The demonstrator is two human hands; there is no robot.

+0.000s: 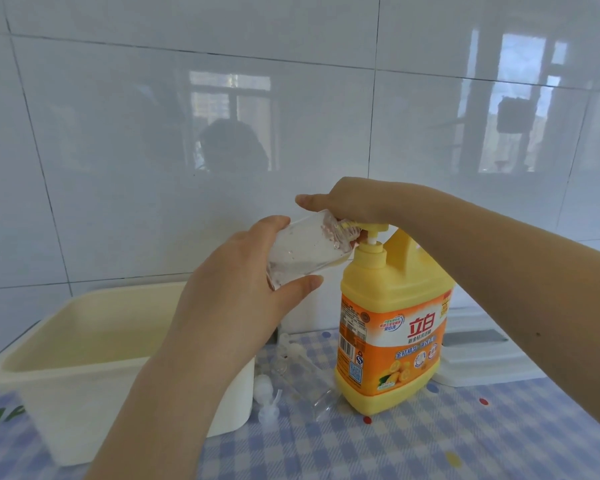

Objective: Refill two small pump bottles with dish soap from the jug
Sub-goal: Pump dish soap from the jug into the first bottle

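Note:
A yellow dish soap jug (392,327) with an orange label stands upright on the checked tablecloth. My right hand (347,204) rests on top of its pump head (478,227), palm down. My left hand (243,296) grips a small clear bottle (305,252), tilted with its open mouth at the pump's nozzle. A second clear bottle (321,403) lies on its side at the foot of the jug. Two white pump tops (269,398) lie on the cloth between the tub and the jug.
A cream plastic tub (84,362) stands at the left on the blue checked tablecloth (430,445). A white lidded box (475,362) sits behind the jug at the right. White wall tiles rise close behind everything.

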